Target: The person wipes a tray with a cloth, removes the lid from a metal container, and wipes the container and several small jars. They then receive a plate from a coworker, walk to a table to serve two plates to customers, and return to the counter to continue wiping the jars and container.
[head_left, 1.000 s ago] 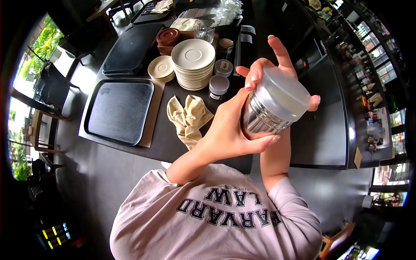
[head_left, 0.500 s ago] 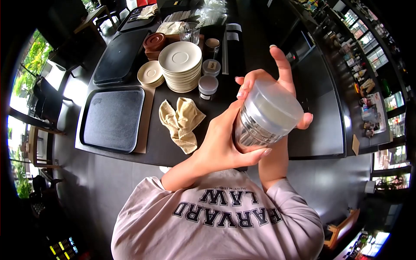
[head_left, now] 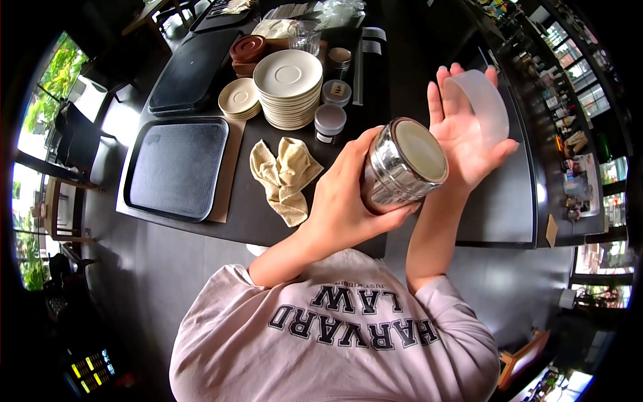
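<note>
My left hand [head_left: 338,208] is wrapped round a shiny metal shaker [head_left: 392,177], tilted so its pale round top, which looks like fine mesh, faces up and to the right. To the right of it, my right hand [head_left: 459,147] is turned palm up with fingers extended. A translucent plastic lid [head_left: 492,110] lies on its side in that palm, between fingers and thumb, apart from the shaker. On the counter left of the shaker is a crumpled beige cloth [head_left: 284,177]. Small lidded jars [head_left: 330,120] stand beyond my left hand.
A black tray [head_left: 175,167] lies at the counter's left front edge. Behind the cloth rise a tall stack of white saucers [head_left: 288,70] and a lower stack of small plates [head_left: 238,97]. A drinking glass [head_left: 303,39] and brown lids [head_left: 248,48] stand farther back.
The plastic lid has come off the metal shaker and moved right with my right hand, which has turned palm up. The shaker stays in my left hand, its top now uncovered.
</note>
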Motion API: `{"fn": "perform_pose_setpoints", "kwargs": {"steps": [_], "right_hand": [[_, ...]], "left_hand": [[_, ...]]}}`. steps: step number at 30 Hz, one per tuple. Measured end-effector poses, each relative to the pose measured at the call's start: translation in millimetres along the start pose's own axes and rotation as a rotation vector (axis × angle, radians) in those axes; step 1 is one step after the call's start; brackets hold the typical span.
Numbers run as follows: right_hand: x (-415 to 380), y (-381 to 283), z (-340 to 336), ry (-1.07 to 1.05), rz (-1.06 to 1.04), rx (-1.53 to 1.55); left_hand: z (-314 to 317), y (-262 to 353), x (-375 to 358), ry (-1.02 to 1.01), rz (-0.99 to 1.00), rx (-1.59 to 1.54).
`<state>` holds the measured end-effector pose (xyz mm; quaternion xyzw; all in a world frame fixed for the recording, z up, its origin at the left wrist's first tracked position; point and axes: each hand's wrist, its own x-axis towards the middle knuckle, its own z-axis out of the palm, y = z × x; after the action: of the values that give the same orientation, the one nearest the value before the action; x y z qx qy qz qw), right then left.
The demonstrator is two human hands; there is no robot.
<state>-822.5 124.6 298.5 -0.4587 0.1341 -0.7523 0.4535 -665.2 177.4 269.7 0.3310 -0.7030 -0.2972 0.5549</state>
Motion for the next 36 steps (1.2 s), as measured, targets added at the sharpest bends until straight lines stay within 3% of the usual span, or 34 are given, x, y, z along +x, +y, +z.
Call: {"fn": "perform_pose_setpoints", "kwargs": {"steps": [4, 9, 13, 17, 19, 25, 27, 31, 34, 36], "right_hand": [[-22.5, 22.7, -37.1, 0.117, 0.147, 0.197], [-61.4, 41.1, -55.8, 0.346, 0.283, 0.402], [-72.9, 33.9, -45.9, 0.405, 0.366, 0.477], [-78.9, 38.4, -44.7, 0.306, 0.349, 0.68], [-79.1, 37.2, -31.7, 0.353, 0.349, 0.692], [-73.1, 30.1, 15.4, 0.013, 0.291, 0.883], [-75.2, 35.1, 34.3, 0.001, 0.253, 0.888], [-80.7, 43.8, 57.8, 0.089, 0.289, 0.924], [-84.5, 53.0, 70.8, 0.072, 0.307, 0.882], [-85.6, 57.1, 75.1, 0.089, 0.324, 0.73]], "left_hand": [[1.1, -13.0, -5.1, 0.178, 0.192, 0.283], [0.2, -27.0, -5.7, 0.276, 0.237, 0.324], [-6.0, -29.4, -4.4, 0.294, 0.29, 0.363], [-13.6, -36.7, -5.7, 0.298, 0.319, 0.344], [-19.7, -40.7, -7.7, 0.284, 0.265, 0.219], [-62.2, -52.9, -27.5, 0.204, 0.045, 0.068], [-75.3, -61.6, -36.4, 0.241, -0.003, 0.198], [-94.9, -72.1, -43.3, 0.269, -0.144, 0.039], [-114.4, -81.8, -49.2, 0.278, -0.133, 0.093], [-127.4, -78.5, -47.8, 0.271, -0.161, 0.045]]}}
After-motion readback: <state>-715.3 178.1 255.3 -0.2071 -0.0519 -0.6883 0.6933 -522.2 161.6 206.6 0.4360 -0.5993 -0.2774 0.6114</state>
